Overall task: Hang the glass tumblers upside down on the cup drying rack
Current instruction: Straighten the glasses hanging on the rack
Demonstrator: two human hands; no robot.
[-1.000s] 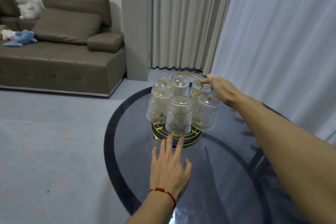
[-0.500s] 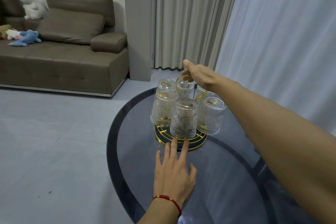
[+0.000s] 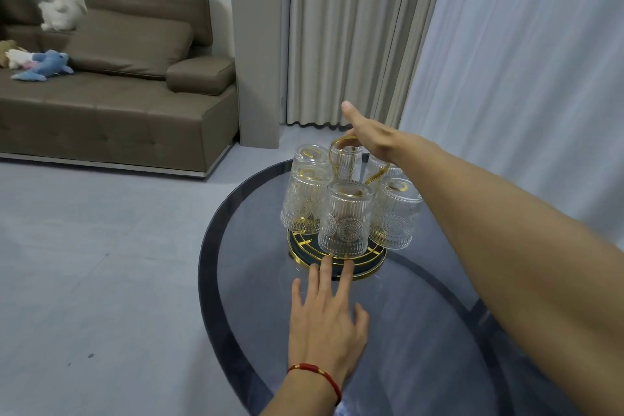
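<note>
Several ribbed glass tumblers (image 3: 344,218) hang upside down on a cup drying rack with a round dark base edged in gold (image 3: 368,265) and a gold loop handle (image 3: 337,145) at its top. My right hand (image 3: 366,133) reaches over the rack, its fingers wrapped on the top of the loop handle and the thumb sticking up. My left hand (image 3: 326,317) lies flat on the table in front of the rack, fingers spread, with the fingertips touching the base's front rim. A red string bracelet sits on that wrist.
The rack stands on a round dark glass table (image 3: 229,280) with a black rim. A brown sofa (image 3: 118,94) with plush toys stands at the back left across grey floor. Curtains (image 3: 506,61) hang behind and to the right.
My right hand has moved left from the far right tumbler up onto the loop handle and closed on it. My left hand has stayed flat at the base rim.
</note>
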